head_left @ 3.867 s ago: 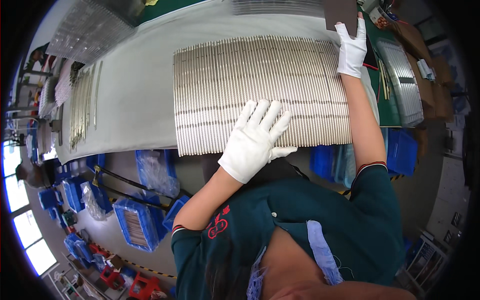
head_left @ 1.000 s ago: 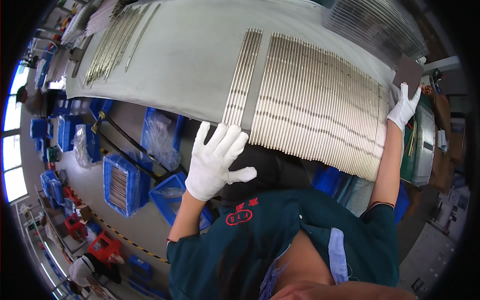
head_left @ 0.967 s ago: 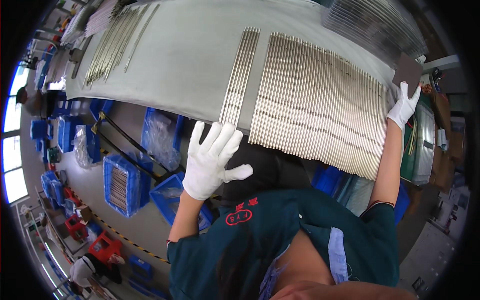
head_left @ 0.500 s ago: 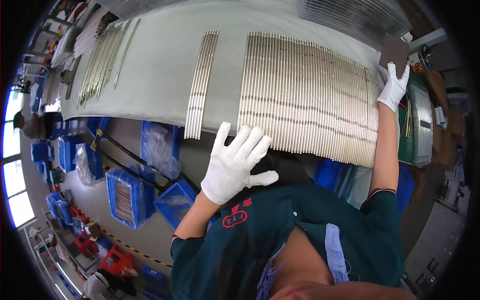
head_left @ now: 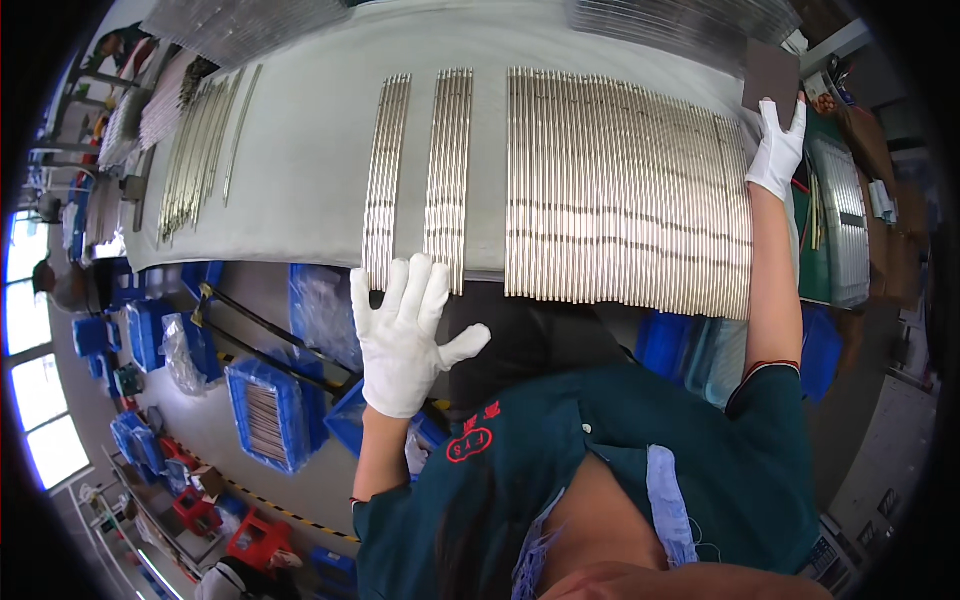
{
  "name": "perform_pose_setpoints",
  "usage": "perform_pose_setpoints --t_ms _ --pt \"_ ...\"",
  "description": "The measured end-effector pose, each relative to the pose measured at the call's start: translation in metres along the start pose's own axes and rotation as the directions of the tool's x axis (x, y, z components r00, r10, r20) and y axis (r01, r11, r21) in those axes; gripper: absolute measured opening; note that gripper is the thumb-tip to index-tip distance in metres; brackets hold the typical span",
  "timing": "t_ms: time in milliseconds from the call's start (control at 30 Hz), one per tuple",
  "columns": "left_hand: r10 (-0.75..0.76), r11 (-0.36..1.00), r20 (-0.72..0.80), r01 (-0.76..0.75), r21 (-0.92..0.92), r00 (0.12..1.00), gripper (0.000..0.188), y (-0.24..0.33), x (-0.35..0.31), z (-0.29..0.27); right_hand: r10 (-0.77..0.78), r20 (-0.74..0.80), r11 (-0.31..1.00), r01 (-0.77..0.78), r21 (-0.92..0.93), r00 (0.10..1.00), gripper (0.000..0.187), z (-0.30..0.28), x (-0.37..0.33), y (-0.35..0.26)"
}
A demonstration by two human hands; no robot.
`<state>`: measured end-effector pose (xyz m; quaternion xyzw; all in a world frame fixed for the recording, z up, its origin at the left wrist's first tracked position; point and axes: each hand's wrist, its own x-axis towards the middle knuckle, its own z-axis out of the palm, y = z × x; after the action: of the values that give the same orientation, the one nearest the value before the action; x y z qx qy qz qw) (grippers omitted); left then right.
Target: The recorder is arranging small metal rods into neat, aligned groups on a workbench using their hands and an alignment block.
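Observation:
A wide row of thin silvery metal tubes point(head_left: 625, 190) lies side by side on the pale-covered table. To its left are two narrow groups of the same tubes, a middle group point(head_left: 449, 160) and a left group point(head_left: 386, 170), with gaps between. My left hand point(head_left: 405, 340), in a white glove, is open with fingers spread, its fingertips by the near ends of the two narrow groups. Whether they touch the tubes I cannot tell. At the row's right end my gloved right hand point(head_left: 778, 155) grips a dark brown flat sheet point(head_left: 771, 78) by its near edge.
More tubes point(head_left: 195, 150) lie loosely on the table's far left. Clear plastic trays point(head_left: 690, 25) are stacked along the far edge. Blue crates point(head_left: 268, 415) stand on the floor at the left, one holding rods. Another person point(head_left: 70, 285) is at the left.
A narrow group of tubes has come away leftward from the wide row, joining the other group on the left. My left hand has moved left with it; my right hand still holds the sheet.

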<state>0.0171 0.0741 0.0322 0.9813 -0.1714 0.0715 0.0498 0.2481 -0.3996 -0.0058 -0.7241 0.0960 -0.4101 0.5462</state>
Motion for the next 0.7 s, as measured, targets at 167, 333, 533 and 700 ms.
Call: perform_pose_setpoints --t_ms 167,333,533,700 --pt "0.136 0.98 -0.06 -0.144 -0.141 0.989 0.078 0.014 0.017 0.005 0.024 0.011 1.0 -0.024 -0.01 1.0 0.072 0.004 -0.004 0.0" --pt "0.252 0.93 -0.092 -0.268 -0.252 0.963 0.078 0.03 0.024 0.008 -0.006 -0.008 0.998 0.005 -0.06 1.0 0.071 0.005 -0.003 -0.002" --pt "0.203 0.971 -0.02 -0.204 -0.125 0.979 0.079 0.016 0.013 0.004 0.01 -0.012 0.999 -0.011 -0.044 1.0 0.071 0.008 -0.006 -0.008" --pt "0.125 0.992 -0.057 -0.125 0.002 0.99 0.077 -0.002 0.003 0.001 -0.006 -0.012 0.998 0.005 -0.058 1.0 0.072 -0.005 0.004 0.016"
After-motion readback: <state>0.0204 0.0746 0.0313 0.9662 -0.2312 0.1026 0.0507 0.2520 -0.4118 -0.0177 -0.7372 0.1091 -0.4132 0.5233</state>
